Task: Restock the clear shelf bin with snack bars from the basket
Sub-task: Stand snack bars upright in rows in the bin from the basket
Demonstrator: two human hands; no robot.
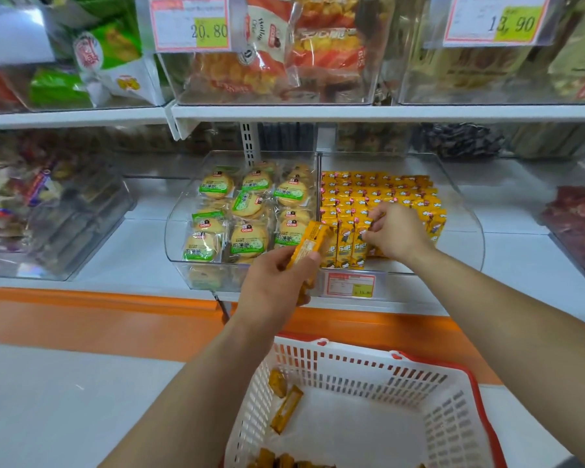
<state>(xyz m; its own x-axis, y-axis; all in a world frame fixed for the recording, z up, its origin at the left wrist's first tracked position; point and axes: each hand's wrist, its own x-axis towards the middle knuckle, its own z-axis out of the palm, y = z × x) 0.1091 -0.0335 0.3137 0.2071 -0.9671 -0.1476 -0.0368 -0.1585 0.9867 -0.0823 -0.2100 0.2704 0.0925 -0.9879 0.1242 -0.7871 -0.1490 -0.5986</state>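
Observation:
The clear shelf bin holds several rows of yellow snack bars standing upright. My right hand reaches into the bin's front row and pinches a yellow bar there. My left hand grips a few yellow bars just in front of the bin's left front corner. Below, the white basket with a red rim holds several loose yellow bars along its left side and near edge.
A clear bin of round biscuit packs stands directly left of the bar bin. A price tag hangs on the shelf front. More clear bins fill the upper shelf and both sides. An orange ledge runs below the shelf.

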